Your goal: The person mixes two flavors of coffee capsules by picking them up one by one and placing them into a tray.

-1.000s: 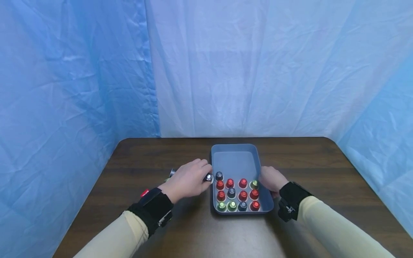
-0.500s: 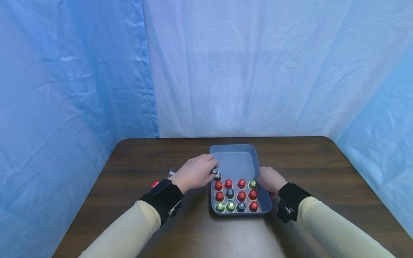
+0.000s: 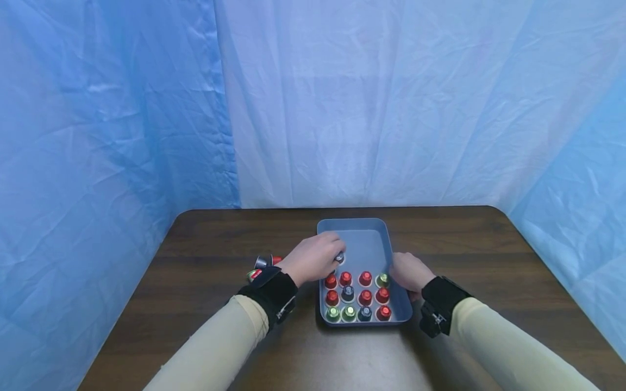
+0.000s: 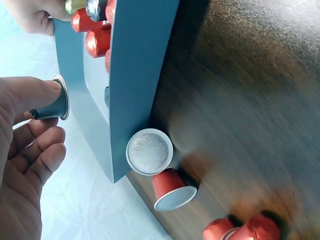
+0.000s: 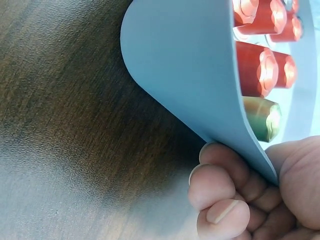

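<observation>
A dark coffee capsule [image 4: 54, 105] is pinched between the thumb and fingers of my left hand [image 3: 315, 258], over the left part of a blue-grey tray [image 3: 359, 239]. The other fingers curl loosely below it. Gripping the tray's right wall [image 5: 185, 70], my right hand [image 3: 409, 270] has its thumb inside and its fingers outside. Rows of upright capsules fill the tray's near half: red ones [image 3: 365, 278], green ones [image 3: 333, 314] and dark ones [image 3: 364, 313]. A dark capsule in the left column is mostly hidden by my left hand.
Several loose capsules lie on the dark wooden table [image 3: 220, 239] left of the tray, among them a silvery one [image 3: 261, 263] and a red one [image 4: 170, 187]. Blue sheets [image 3: 313, 108] hang behind and at the sides.
My left hand has moved right, from the tray's left edge to over its inside, carrying the dark capsule. More loose capsules show behind it. The right hand keeps its grip on the tray.
</observation>
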`<state>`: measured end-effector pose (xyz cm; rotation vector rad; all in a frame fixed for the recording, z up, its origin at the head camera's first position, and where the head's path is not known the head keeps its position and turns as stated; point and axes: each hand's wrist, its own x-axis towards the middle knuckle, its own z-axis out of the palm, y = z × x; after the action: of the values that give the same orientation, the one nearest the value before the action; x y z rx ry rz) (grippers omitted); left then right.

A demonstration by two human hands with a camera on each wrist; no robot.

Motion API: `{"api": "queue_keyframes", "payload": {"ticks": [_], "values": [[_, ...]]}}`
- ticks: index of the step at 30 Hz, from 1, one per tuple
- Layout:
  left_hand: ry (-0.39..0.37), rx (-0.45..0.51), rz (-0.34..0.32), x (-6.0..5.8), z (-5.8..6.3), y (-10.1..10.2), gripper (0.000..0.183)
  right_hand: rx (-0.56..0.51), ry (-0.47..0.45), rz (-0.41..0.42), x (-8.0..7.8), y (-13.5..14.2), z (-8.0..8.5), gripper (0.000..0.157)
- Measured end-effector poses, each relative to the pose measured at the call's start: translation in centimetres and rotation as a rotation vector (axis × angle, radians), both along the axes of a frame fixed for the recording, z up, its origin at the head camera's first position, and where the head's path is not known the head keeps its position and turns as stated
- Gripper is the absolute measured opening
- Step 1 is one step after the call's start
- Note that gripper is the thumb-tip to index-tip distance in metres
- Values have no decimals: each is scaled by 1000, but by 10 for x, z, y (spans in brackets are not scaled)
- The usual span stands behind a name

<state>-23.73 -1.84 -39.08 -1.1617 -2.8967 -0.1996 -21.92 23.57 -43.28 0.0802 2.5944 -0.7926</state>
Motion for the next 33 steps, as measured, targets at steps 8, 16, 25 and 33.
{"api": "queue_keyframes", "payload": {"ticks": [8,16,25,33], "values": [[-24,-34,25,-9,-16,11,27,3,-18,-24,0,1,2,42],[59,-94,13,-10,-28,19,24,-13,-14,-36,5,5,0,43],[25,-108,36,-6,-34,24,25,-52,-21,-51,6,4,1,42],[45,-157,26,-4,-36,25,24,-65,-27,-56,6,4,3,44]]}}
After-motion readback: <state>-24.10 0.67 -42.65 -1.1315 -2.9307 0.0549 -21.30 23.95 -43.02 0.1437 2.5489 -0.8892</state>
